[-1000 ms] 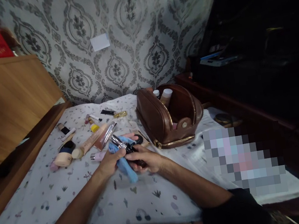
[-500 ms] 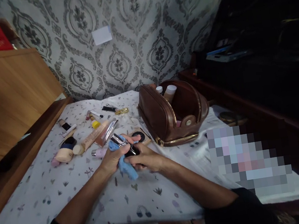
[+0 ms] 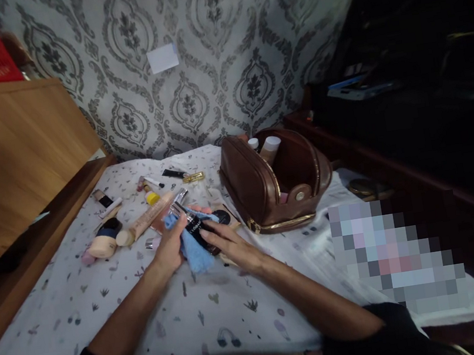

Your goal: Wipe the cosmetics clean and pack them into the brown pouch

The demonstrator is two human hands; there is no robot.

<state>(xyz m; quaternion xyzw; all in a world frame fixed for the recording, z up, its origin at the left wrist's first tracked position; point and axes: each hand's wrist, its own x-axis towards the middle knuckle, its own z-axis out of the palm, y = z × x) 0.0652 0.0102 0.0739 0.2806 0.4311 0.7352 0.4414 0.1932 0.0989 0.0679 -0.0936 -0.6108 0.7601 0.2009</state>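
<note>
My left hand (image 3: pixel 171 248) is closed around a blue cloth (image 3: pixel 197 256) and a black bottle (image 3: pixel 195 227) with a shiny silver cap. Pale lettering shows on the bottle's side, and the cloth lies behind it and hangs below. From the right, my right hand (image 3: pixel 235 248) grips the bottle's lower part, its fingers over the black surface; some fingertips are hidden. Just beyond my hands lie a round black compact (image 3: pixel 224 216) and a peach tube (image 3: pixel 150 215). A pale lilac tube (image 3: pixel 152 244) is beside my left hand.
A brown zip bag (image 3: pixel 250 182) stands open at the right, with bottles inside. Makeup items, including a beige jar (image 3: pixel 103 246), a yellow-capped bottle (image 3: pixel 151 198) and a gold tube (image 3: pixel 193 177), lie on the patterned cloth (image 3: pixel 153 332). A wooden panel (image 3: pixel 15 157) borders the left.
The bottle has turned so its lettering faces up. My right hand has shifted from wrapping its base to lying along its side, and the blue cloth has bunched up slightly.
</note>
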